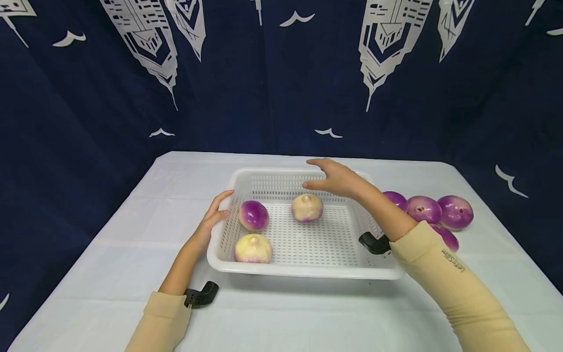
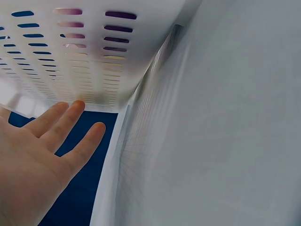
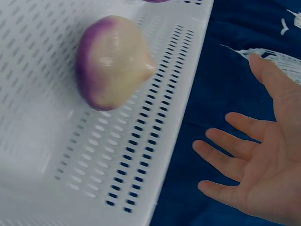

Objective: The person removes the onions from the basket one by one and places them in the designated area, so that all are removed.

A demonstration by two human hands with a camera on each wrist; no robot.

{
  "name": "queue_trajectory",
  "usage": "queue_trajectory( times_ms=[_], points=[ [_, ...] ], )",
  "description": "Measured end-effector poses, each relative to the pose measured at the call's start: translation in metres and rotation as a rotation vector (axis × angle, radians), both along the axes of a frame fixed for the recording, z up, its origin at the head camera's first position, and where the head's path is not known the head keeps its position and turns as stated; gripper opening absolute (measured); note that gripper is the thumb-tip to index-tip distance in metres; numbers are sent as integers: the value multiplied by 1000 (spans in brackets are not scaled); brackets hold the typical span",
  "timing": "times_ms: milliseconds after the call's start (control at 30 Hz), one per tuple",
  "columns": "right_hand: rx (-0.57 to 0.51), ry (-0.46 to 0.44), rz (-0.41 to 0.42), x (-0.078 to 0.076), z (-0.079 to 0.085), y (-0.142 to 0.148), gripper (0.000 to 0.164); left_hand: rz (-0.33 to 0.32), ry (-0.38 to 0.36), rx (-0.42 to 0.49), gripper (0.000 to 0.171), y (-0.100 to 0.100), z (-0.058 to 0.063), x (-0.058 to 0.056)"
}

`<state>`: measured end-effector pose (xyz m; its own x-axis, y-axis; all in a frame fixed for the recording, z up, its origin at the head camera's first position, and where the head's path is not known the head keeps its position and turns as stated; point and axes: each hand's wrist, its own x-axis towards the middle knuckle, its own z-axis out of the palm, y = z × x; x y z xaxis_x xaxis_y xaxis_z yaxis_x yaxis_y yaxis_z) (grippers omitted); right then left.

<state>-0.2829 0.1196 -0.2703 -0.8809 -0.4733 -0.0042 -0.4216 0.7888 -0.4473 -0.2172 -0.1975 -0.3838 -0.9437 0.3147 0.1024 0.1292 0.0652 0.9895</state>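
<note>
A white perforated plastic basket [image 1: 308, 271] stands on the table. Inside it are a purple turnip [image 1: 253, 215] at the left, a cream-coloured turnip [image 1: 253, 248] at the front left and another cream one [image 1: 307, 208] nearer the far middle. My left hand [image 1: 210, 222] is at the basket's left side, fingers extended and fingertips right at the rim; the left wrist view shows its bare palm beside the slotted wall [image 2: 94, 70]. Over the basket's far side, my right hand [image 1: 336, 178] is spread with nothing in it, just beyond the far middle turnip [image 3: 113, 63].
Several purple turnips [image 1: 424, 209] lie together on the table right of the basket, partly behind the right forearm. A white cloth covers the table [image 1: 281, 318]. Behind it hangs a dark blue curtain [image 1: 264, 88] with white prints.
</note>
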Motion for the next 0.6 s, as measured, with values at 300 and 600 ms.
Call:
queue_trajectory(
  times_ms=[300,600],
  points=[
    [92,-108,32,-5,-13,-5,71,1,-6,3,56,0,4,0],
    [84,-180,65,-7,-27,-3,70,-8,-11,17,57,0,2,1]
  ],
)
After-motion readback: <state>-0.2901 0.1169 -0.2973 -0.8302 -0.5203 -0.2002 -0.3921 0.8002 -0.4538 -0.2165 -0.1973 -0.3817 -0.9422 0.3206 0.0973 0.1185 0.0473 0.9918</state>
